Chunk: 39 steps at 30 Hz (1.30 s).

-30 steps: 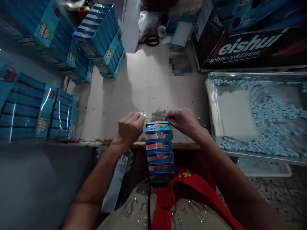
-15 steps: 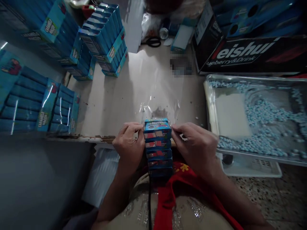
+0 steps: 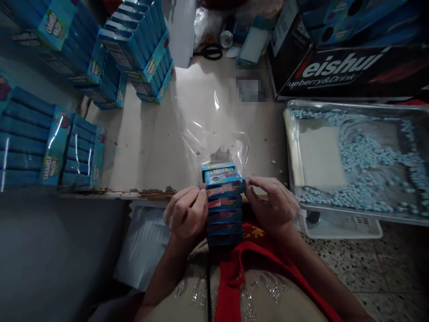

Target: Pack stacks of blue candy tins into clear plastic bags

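Note:
A pack of several small blue boxes (image 3: 224, 203) lies at the table's front edge and reaches toward my body. Clear plastic film (image 3: 217, 134) spreads from its far end over the table. At the pack's left side my left hand (image 3: 187, 210) pinches the film, thumb and fingers together. My right hand (image 3: 271, 201) is closed in a pinch on the film at the right side, near the top box. The rest of the film around the pack is hard to make out.
Wrapped stacks of blue boxes (image 3: 137, 44) stand at the left. At the right, a metal tray (image 3: 355, 212) holds pale blue candies beneath a black carton (image 3: 338, 71). Black scissors (image 3: 212, 52) lie at the back.
My left hand has moved slightly right and down, its fingers curling more. The film beyond the pack looks more raised and creased. The view has shifted a little.

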Tool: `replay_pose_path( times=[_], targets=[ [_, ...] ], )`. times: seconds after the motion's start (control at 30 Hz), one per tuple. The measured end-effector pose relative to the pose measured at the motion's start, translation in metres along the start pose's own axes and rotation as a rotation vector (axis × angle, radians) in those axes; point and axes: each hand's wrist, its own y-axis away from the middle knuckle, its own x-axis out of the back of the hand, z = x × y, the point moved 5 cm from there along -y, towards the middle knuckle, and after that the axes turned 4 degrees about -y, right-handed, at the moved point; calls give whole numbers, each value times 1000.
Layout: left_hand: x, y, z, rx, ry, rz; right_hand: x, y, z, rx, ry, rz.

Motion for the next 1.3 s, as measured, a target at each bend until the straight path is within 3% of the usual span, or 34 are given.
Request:
replay_pose_path(
  times=[0.13, 0.23, 0.3, 0.4, 0.5, 0.6, 0.67, 0.83, 0.97, 1.07, 1.17, 1.3],
  targets=[
    [1, 15, -12, 32, -12, -25, -2, 3, -9, 81, -29, -87],
    [-13, 25, -30, 121, -85, 37, -10, 9, -7, 110, -53, -61],
    [-33, 32, -50, 342, -72, -2, -18, 12, 3, 27, -90, 22],
    [-63, 45, -74, 710, 100, -167, -37, 12, 23, -159, -118, 81],
    [-75, 53, -80, 858, 198, -272, -54, 11, 39, -310, -150, 40],
    [-72, 49, -74, 798, 163, -351, -61, 13, 49, -439, -253, -3],
    [-69, 43, -67, 704, 141, -394, -59, 14, 48, -450, -250, -36],
    [-59, 31, -48, 457, 150, -450, -33, 18, 26, -241, -179, -48],
    [-42, 37, -32, 233, 165, -542, -14, 32, 15, -148, -218, -62],
    [-29, 47, -25, 248, 252, -577, -3, 44, 8, -137, -257, -89],
    [-27, 54, -14, 280, 287, -612, 8, 51, 3, -141, -283, -120],
    [-32, 52, -6, 460, 146, -433, 12, 51, 13, -205, -161, -125]
  ],
)
